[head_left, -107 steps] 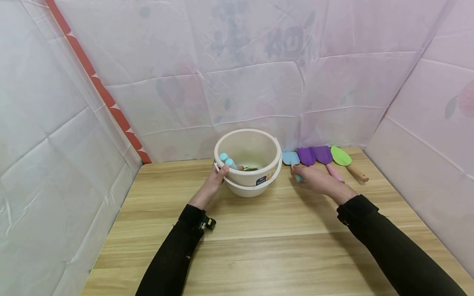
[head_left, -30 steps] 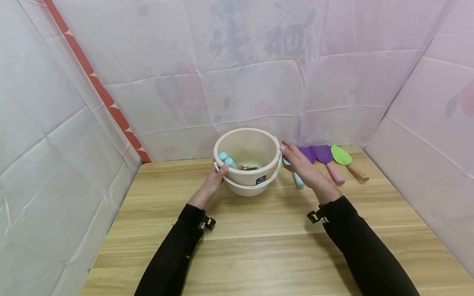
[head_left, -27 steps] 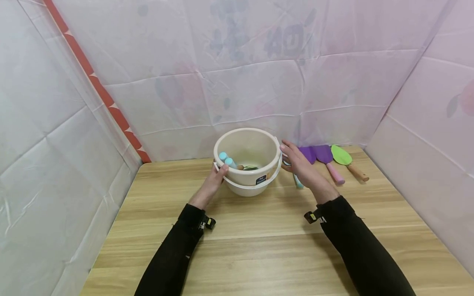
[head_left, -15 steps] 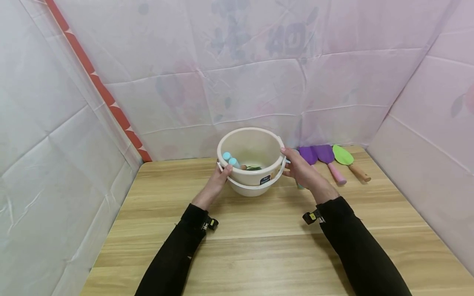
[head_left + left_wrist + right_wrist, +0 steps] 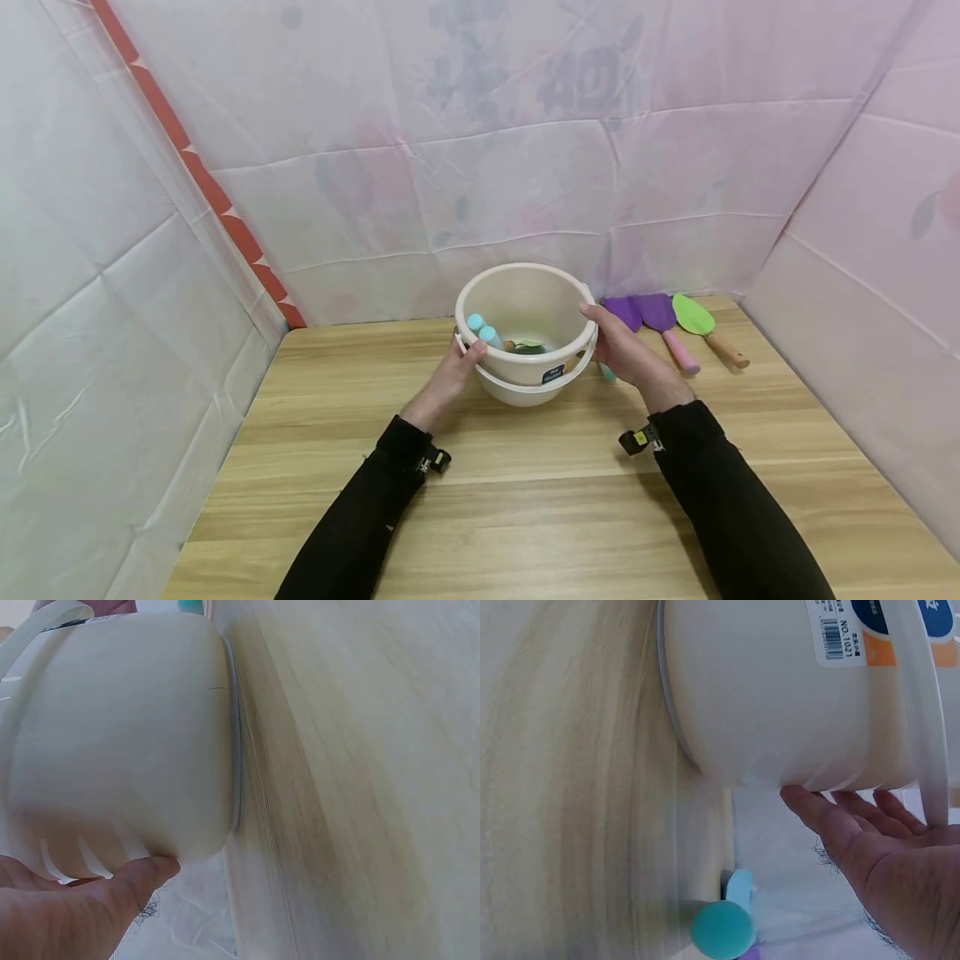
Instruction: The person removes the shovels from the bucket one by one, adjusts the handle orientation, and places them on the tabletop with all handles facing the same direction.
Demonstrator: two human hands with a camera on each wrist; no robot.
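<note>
Round cream plastic bucket with white bail handle folded down: sitting at the far middle of the pale wood-grain surface, being steadied from both sides so as not to slide or tip.

Left hand: pressing the bucket's left wall, thumb lying along the rim edge, fingers lightly curved around the side.

Right hand: cupping the right wall, fingers nearly straight and spread against the plastic, palm open.

Two light-blue handle ends: leaning against the inner left wall, propped upright by the rim; green item lying at the bottom.

Toy trowels, purple-bladed with pink handle and green-bladed with wooden handle: lying side by side on the far right, blades toward the pink sheet backdrop. Teal-handled tool: lying just behind the right hand.
</note>
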